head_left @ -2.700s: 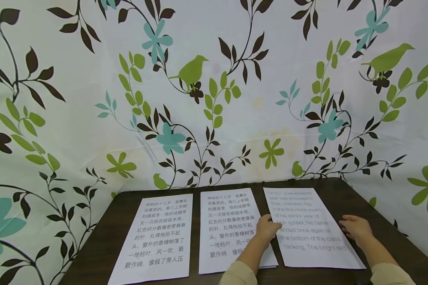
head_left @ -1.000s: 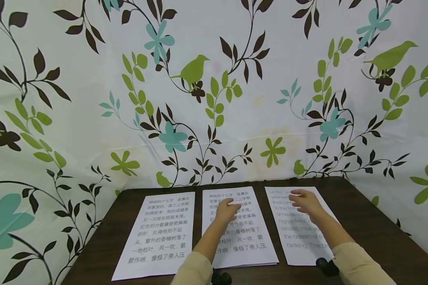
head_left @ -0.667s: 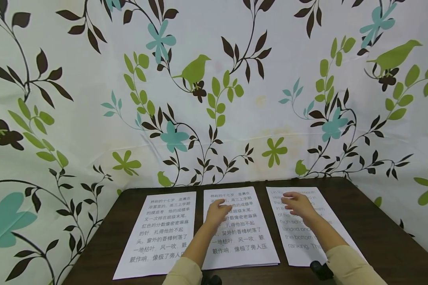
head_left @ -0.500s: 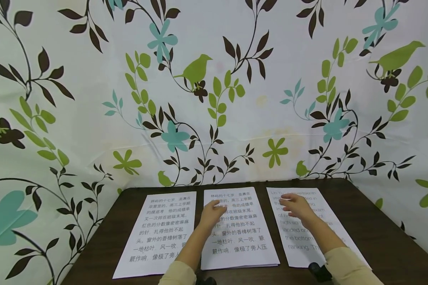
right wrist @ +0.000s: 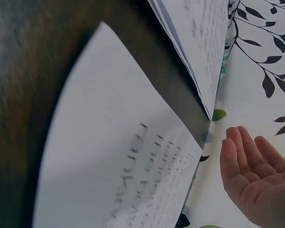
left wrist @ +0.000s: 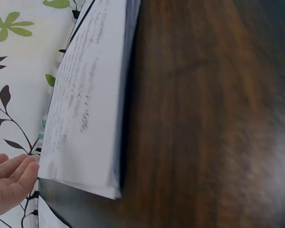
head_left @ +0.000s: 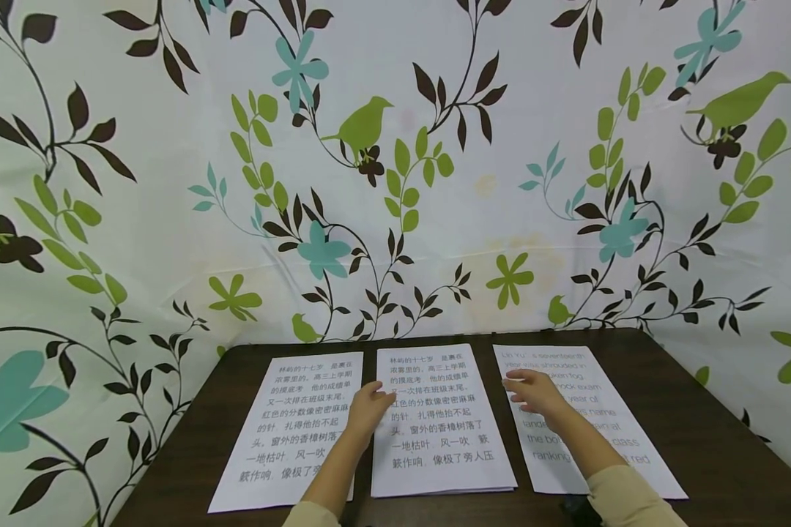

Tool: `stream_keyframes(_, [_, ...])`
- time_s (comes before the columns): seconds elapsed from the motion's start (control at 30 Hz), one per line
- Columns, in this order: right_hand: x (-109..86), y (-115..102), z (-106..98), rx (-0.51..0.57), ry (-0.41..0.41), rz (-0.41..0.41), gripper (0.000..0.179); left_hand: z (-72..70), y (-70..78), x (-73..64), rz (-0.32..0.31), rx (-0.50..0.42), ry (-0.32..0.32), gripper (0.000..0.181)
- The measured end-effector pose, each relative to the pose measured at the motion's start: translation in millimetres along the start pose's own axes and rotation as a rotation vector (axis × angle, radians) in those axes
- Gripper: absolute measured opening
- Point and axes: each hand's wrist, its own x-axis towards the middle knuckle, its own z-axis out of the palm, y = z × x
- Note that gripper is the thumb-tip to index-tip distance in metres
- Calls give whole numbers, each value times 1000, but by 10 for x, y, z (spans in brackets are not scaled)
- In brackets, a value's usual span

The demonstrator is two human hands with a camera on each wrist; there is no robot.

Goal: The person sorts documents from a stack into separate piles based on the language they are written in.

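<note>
Three lots of printed white paper lie side by side on a dark wooden table. My left hand (head_left: pixel 369 410) is over the gap between the left paper (head_left: pixel 290 439) and the middle paper stack (head_left: pixel 435 439), fingers loosely bent and holding nothing. In the left wrist view the middle stack (left wrist: pixel 95 95) shows several sheets at its edge. My right hand (head_left: pixel 537 395) hovers at the left side of the right paper (head_left: pixel 633 468), which carries English print. The right wrist view shows that hand (right wrist: pixel 256 175) with relaxed fingers and nothing in them. Both other papers bear Chinese print.
The dark wooden table (head_left: pixel 171 483) ends against a white cloth backdrop (head_left: pixel 435 293) patterned with birds, leaves and flowers. A small black object (head_left: pixel 576 509) shows beside the right sleeve (head_left: pixel 633 498).
Both hands came away from the sides of the right paper and rose over the middle and right papers. Since then they have drifted left and slightly nearer. The papers stay in place.
</note>
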Motion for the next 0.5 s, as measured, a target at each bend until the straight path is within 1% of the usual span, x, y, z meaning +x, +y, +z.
stream_keyframes(0.1, [-10,21,60,-6,-11,19,48,-30,-40,-23,-7,25,25,53])
stream_keyframes(0.2, [-15,65,114,-17,-33,25,49,-49,-98,-37,-30,39,39,53])
stream_keyframes(0.33, [-18,126,184,-26,-53,44,48,-63,-177,-53,-64,46,52,54])
stream_keyframes(0.5, [-48,156,254,-42,-65,63,48,-77,-215,-76,-84,59,55,53])
